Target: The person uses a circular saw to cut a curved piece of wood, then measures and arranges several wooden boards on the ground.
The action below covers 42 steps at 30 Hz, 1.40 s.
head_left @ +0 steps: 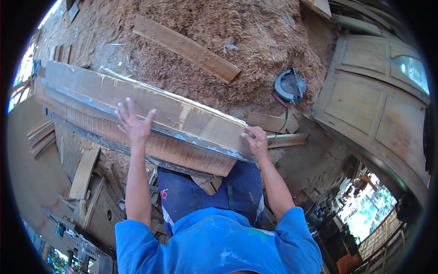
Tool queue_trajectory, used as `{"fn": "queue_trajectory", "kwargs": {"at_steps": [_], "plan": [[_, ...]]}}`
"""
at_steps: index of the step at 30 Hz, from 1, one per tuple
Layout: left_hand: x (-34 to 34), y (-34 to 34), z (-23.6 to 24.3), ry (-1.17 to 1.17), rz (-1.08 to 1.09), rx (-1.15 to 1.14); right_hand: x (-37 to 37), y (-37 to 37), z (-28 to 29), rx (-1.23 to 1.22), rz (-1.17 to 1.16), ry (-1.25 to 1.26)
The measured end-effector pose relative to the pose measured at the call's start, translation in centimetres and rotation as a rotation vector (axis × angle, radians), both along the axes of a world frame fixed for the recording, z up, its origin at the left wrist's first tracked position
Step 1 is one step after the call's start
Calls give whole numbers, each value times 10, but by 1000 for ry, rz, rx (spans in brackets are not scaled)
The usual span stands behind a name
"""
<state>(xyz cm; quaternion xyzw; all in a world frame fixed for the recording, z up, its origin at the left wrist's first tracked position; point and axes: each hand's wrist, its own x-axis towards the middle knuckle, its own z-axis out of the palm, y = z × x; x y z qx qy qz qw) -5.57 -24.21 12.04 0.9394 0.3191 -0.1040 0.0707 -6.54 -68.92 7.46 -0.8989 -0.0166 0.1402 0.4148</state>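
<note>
Across my lap, running from far left to near right, lies a long wooden board [207,127] with splintered wood along its far edge and patches of blue paint along its near edge. Below it shows a slatted wooden piece [191,154] with a dark lower edge; how the two join I cannot tell. My left hand [136,127] is over the middle of the board, fingers spread and holding nothing; whether it touches the surface is unclear. At the board's right end, my right hand [258,142] has its fingers bent around the corner, gripping it.
Sawdust and shavings [255,32] cover the ground ahead. On them lie a loose plank [187,48] and a circular saw [290,86] with a cord. Wood offcuts [269,122] lie beyond my right hand. A large panelled wooden door [365,100] leans at right; scrap wood [85,173] sits at left.
</note>
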Motion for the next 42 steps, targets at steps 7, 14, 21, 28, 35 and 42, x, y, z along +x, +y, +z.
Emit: {"fn": "queue_trajectory", "kwargs": {"at_steps": [7, 14, 21, 28, 35, 42], "plan": [[24, -44, 7, 137, -26, -115, 3, -3, 7, 17, -19, 78], [19, -40, 0, 90, -59, -82, 0, -1, 6, 16, -7, 77], [17, -36, -1, 70, -91, -79, -2, 2, 11, -21, 35, -25], [21, -40, 1, 99, -113, -79, -6, -3, 7, -15, 35, -12], [15, -41, -12, 47, -135, -41, 1, -18, 8, 59, 60, 25], [15, -25, -5, 44, -181, -123, 81, -123, -101, -161, 113, 247]]}}
